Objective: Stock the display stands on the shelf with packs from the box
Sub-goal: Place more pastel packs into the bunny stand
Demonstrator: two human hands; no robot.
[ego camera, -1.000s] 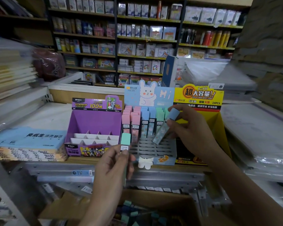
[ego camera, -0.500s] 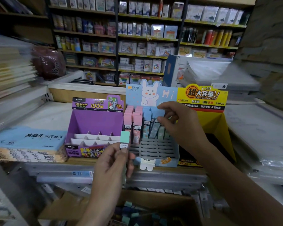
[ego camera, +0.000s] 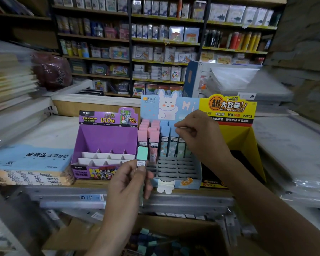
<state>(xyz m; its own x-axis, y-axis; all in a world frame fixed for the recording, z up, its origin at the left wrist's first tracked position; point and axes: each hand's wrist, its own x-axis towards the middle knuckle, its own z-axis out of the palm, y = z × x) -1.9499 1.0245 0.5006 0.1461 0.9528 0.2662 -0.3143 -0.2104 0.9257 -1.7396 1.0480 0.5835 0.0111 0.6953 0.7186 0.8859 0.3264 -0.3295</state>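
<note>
Item: green pack (ego camera: 142, 154), slim, rectangular, mint cap with a white label below; it stood upright in front of the stand's lower left corner, pinched between thumb and fingers of the left hand (ego camera: 127, 183).

Blue pack (ego camera: 174, 134), same shape, stood in the blue display stand (ego camera: 196, 174); the right hand (ego camera: 198, 137) had its fingertips closed on the pack's top edge. The hands were apart, each on its own pack.

Blue display stand: card, rabbit header, grey gridded tray of square cells; the rear rows held pink packs (ego camera: 148, 132) at the left and blue packs (ego camera: 164, 139) beside them, with greenish ones partly hidden behind the right hand; the front cells showed bare.

Purple display stand (ego camera: 107, 137), just left: card, stepped white dividers, no packs seen inside.

Yellow display stand (ego camera: 229, 111), just right: card, printed header, dark interior; contents could not be told.

All three stood side by side on the shelf (ego camera: 92, 182), wood-toned at its edge.

Box (ego camera: 81, 235), brown cardboard, below the shelf; loose packs (ego camera: 146, 237) in teal and dark blue lay jumbled inside.

Paper pads (ego camera: 30, 157), stacked flat, blue cover, at the far left.

Back shelves (ego camera: 155, 43): dark, filled with boxed stationery, blurred.
</note>
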